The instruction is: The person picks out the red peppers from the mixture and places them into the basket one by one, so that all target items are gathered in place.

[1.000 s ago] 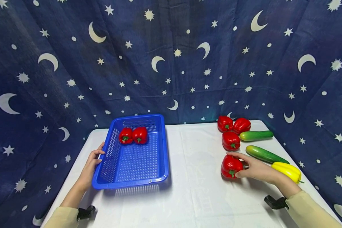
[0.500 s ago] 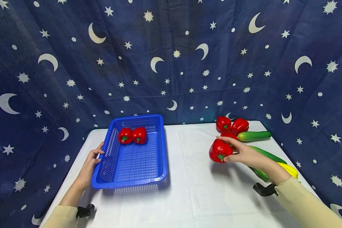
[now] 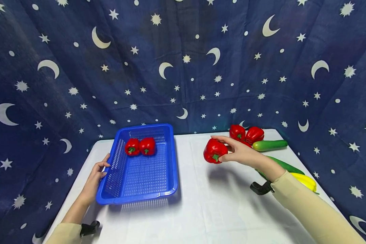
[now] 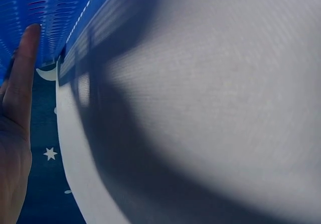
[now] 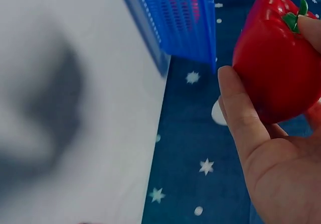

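Observation:
My right hand (image 3: pixel 236 152) holds a red bell pepper (image 3: pixel 215 150) above the white table, right of the basket, with fingers on one side and thumb near the green stem. In the right wrist view the bell pepper (image 5: pixel 278 63) sits between the thumb and fingers of the right hand (image 5: pixel 273 158). My left hand (image 3: pixel 93 179) rests against the left outer side of a blue plastic basket (image 3: pixel 137 196). The left wrist view has an extended finger (image 4: pixel 25 68) along the perforated wall. Two red bell peppers (image 3: pixel 140 146) lie inside the basket, toward its back.
At the table's right lie more red bell peppers (image 3: pixel 254 135), partly hidden by my right arm. Beside them are a green cucumber (image 3: pixel 269 145), another cucumber (image 3: pixel 288 166) and a yellow bell pepper (image 3: pixel 306 181). A dark blue curtain (image 3: pixel 198 67) with moons and stars hangs behind the table.
My right hand has lifted the red bell pepper off the table and carried it left, toward the basket. My left hand and the basket stay in place.

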`<state>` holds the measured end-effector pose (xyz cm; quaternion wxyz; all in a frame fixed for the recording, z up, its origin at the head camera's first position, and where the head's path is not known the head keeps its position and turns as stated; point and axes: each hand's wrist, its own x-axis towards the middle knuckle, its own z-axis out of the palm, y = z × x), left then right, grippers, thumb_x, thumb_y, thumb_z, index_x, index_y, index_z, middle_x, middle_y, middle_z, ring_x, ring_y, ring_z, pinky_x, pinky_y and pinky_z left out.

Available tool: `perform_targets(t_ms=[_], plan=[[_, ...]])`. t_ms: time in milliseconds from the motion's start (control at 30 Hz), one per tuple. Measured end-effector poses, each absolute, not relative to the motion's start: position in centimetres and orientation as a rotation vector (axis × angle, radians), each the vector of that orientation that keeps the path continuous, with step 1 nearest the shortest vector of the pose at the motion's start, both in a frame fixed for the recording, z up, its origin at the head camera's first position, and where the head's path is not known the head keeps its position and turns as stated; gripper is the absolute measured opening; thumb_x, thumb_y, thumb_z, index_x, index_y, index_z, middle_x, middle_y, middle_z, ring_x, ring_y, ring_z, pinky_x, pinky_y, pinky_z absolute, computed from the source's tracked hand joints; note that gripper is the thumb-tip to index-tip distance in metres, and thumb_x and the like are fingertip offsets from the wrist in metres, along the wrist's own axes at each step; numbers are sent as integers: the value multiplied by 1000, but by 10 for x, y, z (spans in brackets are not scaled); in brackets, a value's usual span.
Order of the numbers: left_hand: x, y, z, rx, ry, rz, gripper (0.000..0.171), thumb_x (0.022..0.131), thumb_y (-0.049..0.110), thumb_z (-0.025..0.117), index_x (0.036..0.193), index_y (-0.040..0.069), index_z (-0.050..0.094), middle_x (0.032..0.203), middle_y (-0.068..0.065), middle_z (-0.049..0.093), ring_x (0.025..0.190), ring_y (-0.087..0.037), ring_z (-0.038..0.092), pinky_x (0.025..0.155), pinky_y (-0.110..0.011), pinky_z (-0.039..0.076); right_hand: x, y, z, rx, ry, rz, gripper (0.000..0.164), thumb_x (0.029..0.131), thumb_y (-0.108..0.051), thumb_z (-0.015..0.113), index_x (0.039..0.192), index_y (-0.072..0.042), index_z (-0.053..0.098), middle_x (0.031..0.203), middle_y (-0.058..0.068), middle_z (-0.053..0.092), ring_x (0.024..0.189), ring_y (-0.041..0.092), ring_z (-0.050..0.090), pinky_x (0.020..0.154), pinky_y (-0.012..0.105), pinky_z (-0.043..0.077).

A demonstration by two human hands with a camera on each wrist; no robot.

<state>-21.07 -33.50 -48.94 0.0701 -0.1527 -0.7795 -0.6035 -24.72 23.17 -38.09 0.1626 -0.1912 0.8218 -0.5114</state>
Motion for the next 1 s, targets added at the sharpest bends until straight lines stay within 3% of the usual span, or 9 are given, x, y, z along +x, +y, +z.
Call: perform_targets(t_ms=[367,733,1000], plan=[[-211,-337,-488,-481,-2292,-1842,26,95,-9,29,121,-10,37,169,-20,16,152,-7,20,110,-15,21,-273,176,-360,-585,2249,-1471,78,84,-26,81,148,-49,44,146,-1,48,131,28,50,96,50,50],[-212,-335,-487,-515,-2272,-1876,27,96,-9,28,121,-9,37,168,-21,15,153,-10,17,107,-14,22,-294,126,-351,-705,2145,-1507,82,83,-15,78,154,-34,43,146,4,47,124,33,56,93,46,54],[-213,-336,-493,-540,-2250,-1909,25,95,-10,28,120,-12,35,168,-22,14,153,-11,19,107,-15,23,-305,82,-348,-759,2147,-1441,80,82,-14,74,154,-28,41,147,2,48,125,23,55,94,39,54]])
